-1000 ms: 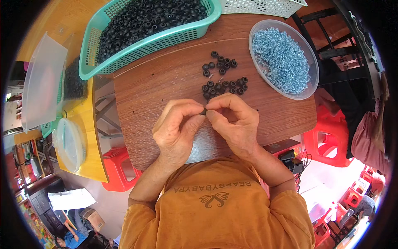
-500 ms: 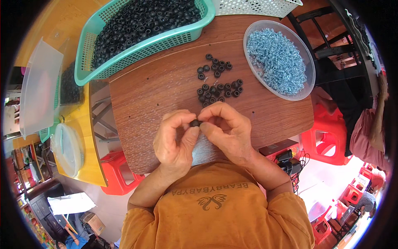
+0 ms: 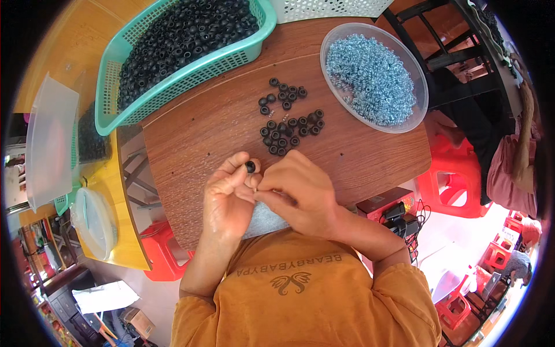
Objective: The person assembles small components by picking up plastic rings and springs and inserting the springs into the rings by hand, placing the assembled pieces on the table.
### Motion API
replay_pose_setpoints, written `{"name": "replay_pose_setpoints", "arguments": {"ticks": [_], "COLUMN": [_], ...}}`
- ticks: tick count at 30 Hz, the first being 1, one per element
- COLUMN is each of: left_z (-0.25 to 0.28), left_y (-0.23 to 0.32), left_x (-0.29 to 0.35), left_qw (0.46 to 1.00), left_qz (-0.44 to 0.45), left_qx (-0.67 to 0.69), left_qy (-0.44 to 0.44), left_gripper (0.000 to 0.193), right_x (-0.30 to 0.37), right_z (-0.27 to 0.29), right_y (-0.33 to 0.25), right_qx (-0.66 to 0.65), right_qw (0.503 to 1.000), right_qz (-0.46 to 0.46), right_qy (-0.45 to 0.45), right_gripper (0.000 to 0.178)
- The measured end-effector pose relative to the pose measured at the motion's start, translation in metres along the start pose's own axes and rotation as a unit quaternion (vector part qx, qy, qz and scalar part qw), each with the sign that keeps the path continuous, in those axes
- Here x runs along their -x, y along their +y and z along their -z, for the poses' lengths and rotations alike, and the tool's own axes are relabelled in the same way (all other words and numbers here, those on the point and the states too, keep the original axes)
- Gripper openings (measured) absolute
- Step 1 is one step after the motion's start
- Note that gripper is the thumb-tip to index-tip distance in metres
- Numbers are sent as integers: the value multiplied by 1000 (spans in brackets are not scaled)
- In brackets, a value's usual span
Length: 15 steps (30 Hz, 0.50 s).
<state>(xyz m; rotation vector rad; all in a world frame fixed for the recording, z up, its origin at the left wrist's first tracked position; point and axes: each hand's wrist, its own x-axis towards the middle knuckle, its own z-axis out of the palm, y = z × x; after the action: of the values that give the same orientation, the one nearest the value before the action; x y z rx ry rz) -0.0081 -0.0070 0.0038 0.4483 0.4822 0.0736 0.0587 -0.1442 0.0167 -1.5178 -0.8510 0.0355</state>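
Note:
A small round black hollow piece (image 3: pixel 250 166), like a knob or cap, sits between the thumb and fingertips of my left hand (image 3: pixel 222 199), its hole showing. Close beside it, my right hand (image 3: pixel 306 194) has thumb and forefinger pinched against the left hand's lower fingers; whatever is in that pinch is too small to make out. Beyond my hands lie two loose clusters of similar black pieces (image 3: pixel 282 143) on the brown wooden table (image 3: pixel 352 173). A teal basket (image 3: pixel 191 84) heaped with more stands far left, and a clear round tub (image 3: pixel 424 104) of tiny bluish translucent pieces far right.
Several tiny clear bits lie by the clusters. A white perforated basket (image 3: pixel 329 10) stands at the back edge. Left is a yellow table (image 3: pixel 130 237) with a lidded tub. Red stools (image 3: pixel 454 179) flank the table, and a black chair (image 3: pixel 433 58) stands at right.
Both hands were pinching one black piece together. Now the left hand holds it alone, turned palm up, and the right hand has shifted to the left hand's lower fingers. The view has shifted slightly.

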Motion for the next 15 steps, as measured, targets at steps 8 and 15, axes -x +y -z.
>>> {"name": "replay_pose_setpoints", "arguments": {"ticks": [8, 15], "left_z": [0, 14], "left_y": [-3, 0], "left_x": [-4, -8], "left_qw": [998, 995], "left_qz": [27, 20], "left_qx": [28, 96], "left_qy": [39, -3], "left_gripper": [22, 19], "right_x": [5, -29], "right_z": [-12, 9], "right_y": [11, 20], "right_qx": [256, 242], "right_qw": [947, 956], "right_qz": [194, 166], "right_qy": [-30, -27], "right_gripper": [27, 21]}}
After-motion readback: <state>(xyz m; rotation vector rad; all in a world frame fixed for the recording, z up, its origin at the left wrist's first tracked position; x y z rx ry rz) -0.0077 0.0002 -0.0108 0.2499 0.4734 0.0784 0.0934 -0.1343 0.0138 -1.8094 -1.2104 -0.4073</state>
